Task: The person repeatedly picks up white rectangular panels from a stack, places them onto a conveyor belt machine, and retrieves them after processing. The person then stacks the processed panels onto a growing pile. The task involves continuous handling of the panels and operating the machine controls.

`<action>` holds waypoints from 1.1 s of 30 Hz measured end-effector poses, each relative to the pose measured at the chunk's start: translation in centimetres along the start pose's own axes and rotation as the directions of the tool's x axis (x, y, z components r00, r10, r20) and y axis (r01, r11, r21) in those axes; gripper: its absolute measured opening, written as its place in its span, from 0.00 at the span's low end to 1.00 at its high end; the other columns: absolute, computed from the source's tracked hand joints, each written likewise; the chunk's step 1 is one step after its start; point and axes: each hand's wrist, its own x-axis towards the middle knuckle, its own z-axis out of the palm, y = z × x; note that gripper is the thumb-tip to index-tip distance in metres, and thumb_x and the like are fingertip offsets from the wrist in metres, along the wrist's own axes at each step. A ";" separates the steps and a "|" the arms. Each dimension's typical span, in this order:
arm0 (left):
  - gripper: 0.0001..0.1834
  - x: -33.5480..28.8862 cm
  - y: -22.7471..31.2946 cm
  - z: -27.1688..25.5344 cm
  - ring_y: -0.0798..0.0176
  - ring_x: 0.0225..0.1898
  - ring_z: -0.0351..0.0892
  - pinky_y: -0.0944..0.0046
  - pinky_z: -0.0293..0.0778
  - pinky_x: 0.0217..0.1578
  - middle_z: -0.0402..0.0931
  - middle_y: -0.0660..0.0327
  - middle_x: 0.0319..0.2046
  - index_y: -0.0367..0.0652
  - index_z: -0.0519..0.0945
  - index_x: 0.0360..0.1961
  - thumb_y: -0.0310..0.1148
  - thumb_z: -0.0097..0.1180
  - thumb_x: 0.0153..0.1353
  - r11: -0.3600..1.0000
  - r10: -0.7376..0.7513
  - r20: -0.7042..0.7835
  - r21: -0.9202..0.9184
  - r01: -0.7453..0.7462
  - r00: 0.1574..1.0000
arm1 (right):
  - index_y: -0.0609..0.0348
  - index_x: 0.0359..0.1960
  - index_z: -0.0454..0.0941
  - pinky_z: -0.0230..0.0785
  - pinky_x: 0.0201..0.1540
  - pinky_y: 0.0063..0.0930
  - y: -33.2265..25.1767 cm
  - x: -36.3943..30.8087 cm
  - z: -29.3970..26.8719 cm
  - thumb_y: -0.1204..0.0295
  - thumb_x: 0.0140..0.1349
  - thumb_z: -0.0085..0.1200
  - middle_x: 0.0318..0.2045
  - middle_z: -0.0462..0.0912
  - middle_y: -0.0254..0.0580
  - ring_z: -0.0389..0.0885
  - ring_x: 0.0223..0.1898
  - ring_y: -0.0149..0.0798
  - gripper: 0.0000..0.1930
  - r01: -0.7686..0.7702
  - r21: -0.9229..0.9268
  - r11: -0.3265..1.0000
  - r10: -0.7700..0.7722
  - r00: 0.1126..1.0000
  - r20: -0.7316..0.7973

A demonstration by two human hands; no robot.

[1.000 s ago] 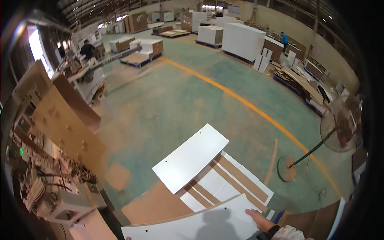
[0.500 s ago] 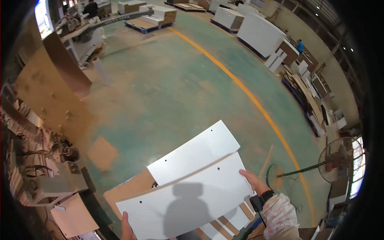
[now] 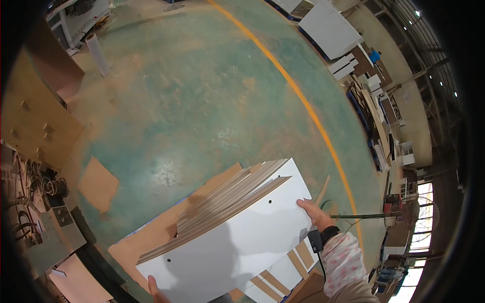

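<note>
A white rectangular panel (image 3: 247, 230) with small dark holes along its far edge lies tilted between my two hands. My right hand (image 3: 317, 214) closes on its right end, thumb on the top face and fingers hidden underneath. At the near left corner, my left hand (image 3: 155, 290) grips the panel; only the thumb side shows at the picture's lower edge. Directly beyond the held panel is a stack of similar panels (image 3: 217, 202), its layered edges facing left and away. Under the stack a brown board (image 3: 134, 247) sticks out on the left.
White boards with brown strips (image 3: 275, 283) lie below my right wrist. A loose brown sheet (image 3: 98, 184) is on the green floor. Machinery and cables (image 3: 53, 189) line the left. A standing white roll (image 3: 97, 54) is farther off; stacked boards (image 3: 371, 116) sit along the right.
The panel's far edge has come closer to the stack beneath it, and the stack's layered edges now show. My view has tilted down and turned. Both hands keep their hold.
</note>
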 end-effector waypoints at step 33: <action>0.39 -0.4 -6.2 12.7 0.52 0.62 0.53 0.53 0.48 0.62 0.54 0.54 0.62 0.38 0.54 0.62 0.61 0.24 0.63 0.960 -0.219 -0.147 0.146 0.240 0.965 | 0.67 0.55 0.65 0.63 0.52 0.25 -1.9 6.2 -10.5 0.42 0.62 0.31 0.49 0.73 0.41 0.72 0.47 0.35 0.37 -0.001 -0.057 0.998 0.005 0.998 0.069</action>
